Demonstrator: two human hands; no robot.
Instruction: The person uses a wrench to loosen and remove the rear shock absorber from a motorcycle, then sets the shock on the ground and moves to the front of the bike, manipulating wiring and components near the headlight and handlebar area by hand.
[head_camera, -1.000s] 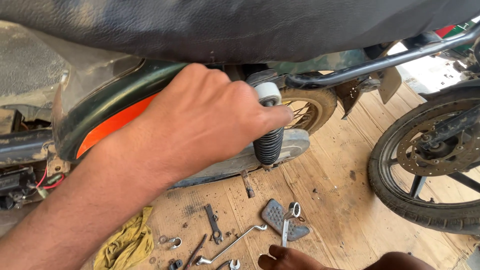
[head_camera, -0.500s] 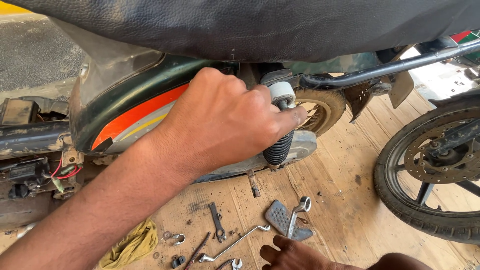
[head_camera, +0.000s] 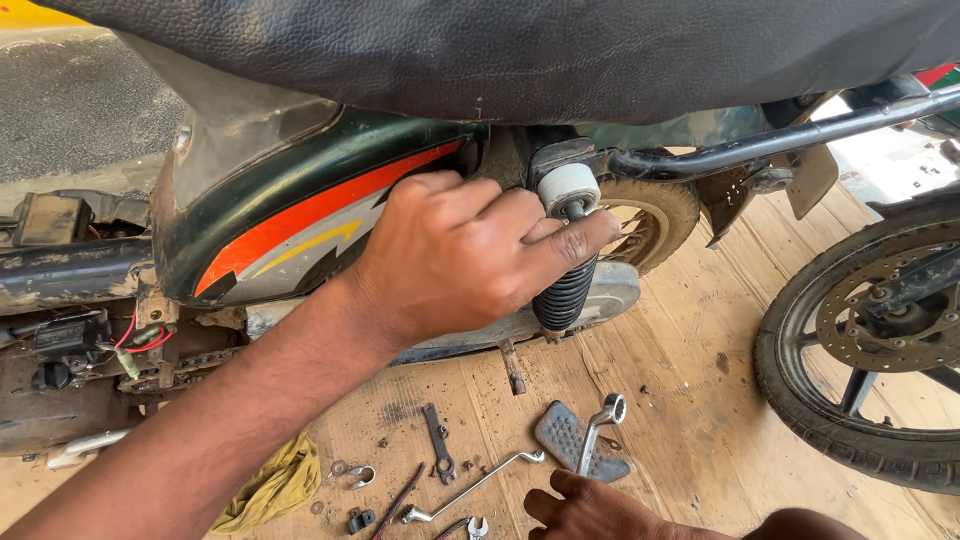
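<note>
Head view only: left hand (head_camera: 470, 255) is curled against the motorcycle's rear shock absorber (head_camera: 566, 270), fingers closed around its upper part, index fingertip pressed just under the pale grey top bush (head_camera: 568, 188). That shock stands nearly upright beside the green side panel (head_camera: 300, 215) with its orange stripe, below the black seat (head_camera: 520, 50), with the rear wheel (head_camera: 650, 215) behind it. It looks dusty: a black ribbed boot on the lower half, a thin rod above; the hand hides most of its left side.

Right hand (head_camera: 600, 505) rests low on the wooden floor (head_camera: 680, 400), partly cut off by the frame edge; its fingers look loosely bent and touch no tool that I can make out. Just beside it lie a ring spanner (head_camera: 598, 430) across a grey foot-peg pad (head_camera: 570, 440), an offset spanner (head_camera: 470, 485), a short black wrench (head_camera: 437, 443) and a yellow rag (head_camera: 270, 485). No tray or box holds them. A second tyre (head_camera: 850, 350) stands at the right, cropped.
</note>
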